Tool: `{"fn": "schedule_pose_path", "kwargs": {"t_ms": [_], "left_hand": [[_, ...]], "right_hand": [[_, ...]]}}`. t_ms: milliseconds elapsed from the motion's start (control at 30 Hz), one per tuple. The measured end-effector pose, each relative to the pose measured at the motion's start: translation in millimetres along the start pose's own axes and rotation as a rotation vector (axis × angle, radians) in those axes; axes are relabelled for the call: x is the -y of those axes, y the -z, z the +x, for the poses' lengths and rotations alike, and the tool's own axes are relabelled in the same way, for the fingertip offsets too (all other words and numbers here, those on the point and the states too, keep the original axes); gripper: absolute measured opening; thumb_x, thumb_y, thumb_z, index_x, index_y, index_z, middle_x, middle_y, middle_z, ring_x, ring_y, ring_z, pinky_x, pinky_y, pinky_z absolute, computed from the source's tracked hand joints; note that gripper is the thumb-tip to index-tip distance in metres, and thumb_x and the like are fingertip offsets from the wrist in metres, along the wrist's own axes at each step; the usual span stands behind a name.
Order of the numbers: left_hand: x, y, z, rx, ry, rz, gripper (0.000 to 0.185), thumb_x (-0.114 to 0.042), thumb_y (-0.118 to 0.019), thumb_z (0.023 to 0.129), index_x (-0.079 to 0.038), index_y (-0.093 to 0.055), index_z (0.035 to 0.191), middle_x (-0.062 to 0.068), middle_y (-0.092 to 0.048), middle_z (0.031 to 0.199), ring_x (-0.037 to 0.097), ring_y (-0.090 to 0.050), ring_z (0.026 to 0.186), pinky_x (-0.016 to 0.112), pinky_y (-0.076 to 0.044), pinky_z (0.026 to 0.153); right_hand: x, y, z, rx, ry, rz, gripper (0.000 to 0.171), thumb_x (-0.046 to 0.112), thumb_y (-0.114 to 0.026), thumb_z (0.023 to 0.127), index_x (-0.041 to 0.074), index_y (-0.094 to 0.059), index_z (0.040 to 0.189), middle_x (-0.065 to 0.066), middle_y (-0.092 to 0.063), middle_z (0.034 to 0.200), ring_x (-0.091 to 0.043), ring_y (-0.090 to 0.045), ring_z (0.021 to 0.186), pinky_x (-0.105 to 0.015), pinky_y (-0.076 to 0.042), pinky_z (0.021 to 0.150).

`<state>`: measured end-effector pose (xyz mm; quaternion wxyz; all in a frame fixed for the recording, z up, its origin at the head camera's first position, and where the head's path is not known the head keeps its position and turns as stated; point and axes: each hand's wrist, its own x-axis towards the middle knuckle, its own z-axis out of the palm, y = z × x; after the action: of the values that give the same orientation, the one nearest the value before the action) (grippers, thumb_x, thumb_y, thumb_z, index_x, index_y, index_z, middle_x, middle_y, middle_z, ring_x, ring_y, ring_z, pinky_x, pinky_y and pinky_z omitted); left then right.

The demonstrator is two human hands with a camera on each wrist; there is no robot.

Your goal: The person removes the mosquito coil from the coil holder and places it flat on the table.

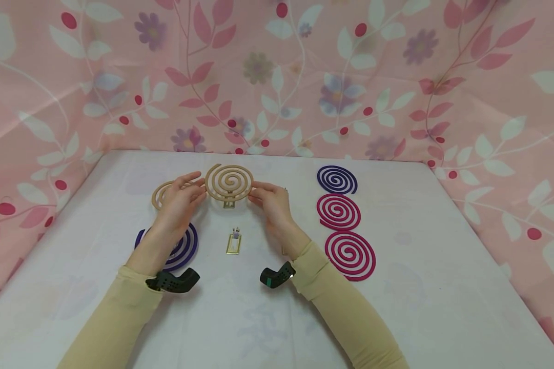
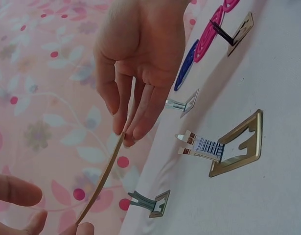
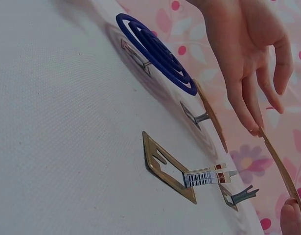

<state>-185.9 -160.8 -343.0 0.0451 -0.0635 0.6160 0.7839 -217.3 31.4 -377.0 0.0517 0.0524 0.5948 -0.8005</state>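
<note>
Both hands hold a tan mosquito coil [image 1: 229, 182] by its opposite edges, left hand [image 1: 177, 202] at one side and right hand [image 1: 274, 205] at the other. Seen edge-on in the left wrist view, the tan coil [image 2: 102, 181] runs between the right hand [image 2: 143, 63] above and the fingertips of the left hand [image 2: 15, 193] below. Just under it, a metal coil stand [image 1: 229, 204] with an upright prong stands on the table; in the right wrist view this stand [image 3: 241, 196] and the coil are apart. Nearer lies a stand [image 1: 233, 245] with a barcode strip on its prong.
At left, a blue coil [image 1: 193, 246] and another tan coil [image 1: 157, 196] sit raised on stands, partly behind the left arm. Further stands [image 2: 241, 34] are at right. Beyond the right arm lie a dark blue coil [image 1: 336, 179] and two pink coils [image 1: 339, 211].
</note>
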Motion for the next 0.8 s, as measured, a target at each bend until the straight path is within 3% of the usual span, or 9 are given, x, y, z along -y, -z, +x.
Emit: {"fn": "schedule_pose_path", "kwargs": {"t_ms": [333, 600, 800], "left_hand": [[0.9, -2.2, 1.7, -0.047, -0.044, -0.044, 0.048, 0.003, -0.045, 0.092, -0.005, -0.034, 0.138, 0.015, -0.033, 0.138, 0.014, -0.049, 0.111, 0.031, -0.038, 0.106], [2.5, -4.8, 0.9, -0.073, -0.085, -0.055, 0.039, 0.005, -0.049, 0.091, -0.01, -0.041, 0.127, 0.016, -0.037, 0.135, 0.023, -0.043, 0.124, 0.034, -0.04, 0.104], [3.6, -5.3, 0.2, -0.078, -0.104, -0.072, 0.038, 0.005, -0.054, 0.09, -0.011, -0.045, 0.123, 0.014, -0.043, 0.13, 0.021, -0.049, 0.118, 0.027, -0.049, 0.092]], "right_hand": [[8, 3, -3, 0.005, 0.051, 0.037, 0.024, -0.005, -0.059, 0.085, -0.012, -0.062, 0.107, -0.021, -0.064, 0.1, -0.019, -0.064, 0.078, -0.034, -0.055, 0.081], [12, 6, -3, 0.016, 0.054, 0.03, 0.02, -0.001, -0.06, 0.087, -0.007, -0.062, 0.106, -0.015, -0.064, 0.097, -0.02, -0.065, 0.079, -0.032, -0.056, 0.08], [14, 8, -2, 0.014, 0.054, 0.04, 0.022, -0.001, -0.063, 0.086, -0.006, -0.062, 0.107, -0.012, -0.063, 0.094, -0.018, -0.066, 0.075, -0.03, -0.056, 0.076]]}}
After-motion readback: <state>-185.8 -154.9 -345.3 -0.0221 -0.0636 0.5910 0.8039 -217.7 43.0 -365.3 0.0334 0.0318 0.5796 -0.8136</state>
